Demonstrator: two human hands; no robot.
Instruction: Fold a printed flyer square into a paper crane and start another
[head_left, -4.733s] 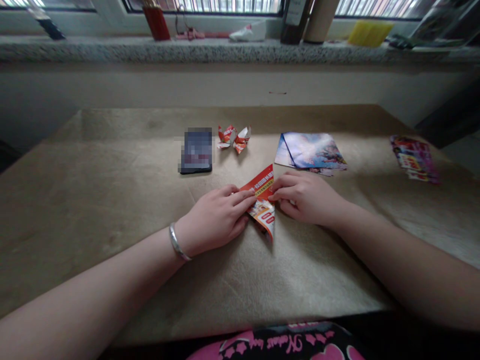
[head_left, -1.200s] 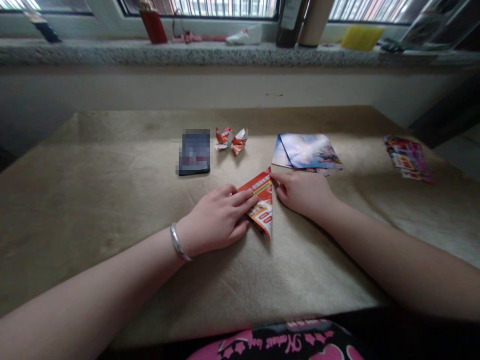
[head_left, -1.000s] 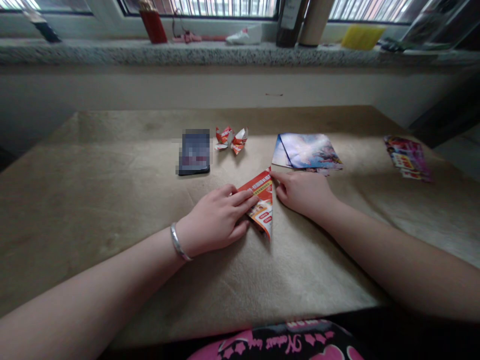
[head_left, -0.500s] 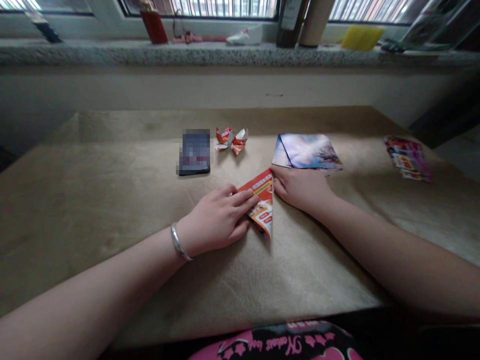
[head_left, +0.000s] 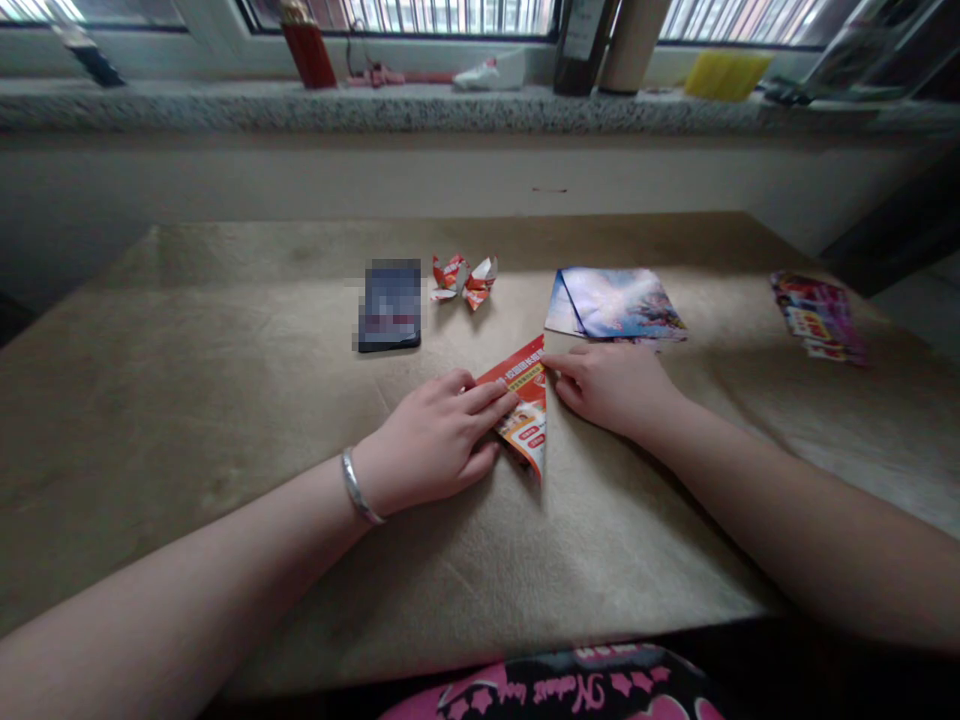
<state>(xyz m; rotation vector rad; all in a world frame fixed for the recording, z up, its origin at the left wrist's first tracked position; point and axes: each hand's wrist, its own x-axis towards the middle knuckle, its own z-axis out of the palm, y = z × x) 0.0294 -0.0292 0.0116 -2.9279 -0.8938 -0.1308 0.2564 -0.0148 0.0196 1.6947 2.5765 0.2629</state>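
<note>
A folded red and orange printed paper [head_left: 529, 425], a triangle pointing towards me, lies flat on the tan table cover [head_left: 225, 380]. My left hand [head_left: 431, 440], with a silver bracelet [head_left: 354, 485] at the wrist, rests on the paper's left half with its fingers stretched flat, pressing it down. My right hand [head_left: 611, 385] sits at the paper's upper right corner. Its fingers are curled, and the index fingertip and thumb meet the paper's edge there.
A dark phone [head_left: 388, 305] and a small folded red-and-white paper figure [head_left: 465, 280] lie behind my hands. Blue picture sheets [head_left: 619, 302] lie to the right, colourful leaflets [head_left: 817, 318] at the far right. The stone window sill [head_left: 420, 105] holds a red cup [head_left: 309, 50] and bottles.
My right hand has moved from the paper's middle right up to its top right corner and stays there with small shifts. My left hand and the paper have kept their place.
</note>
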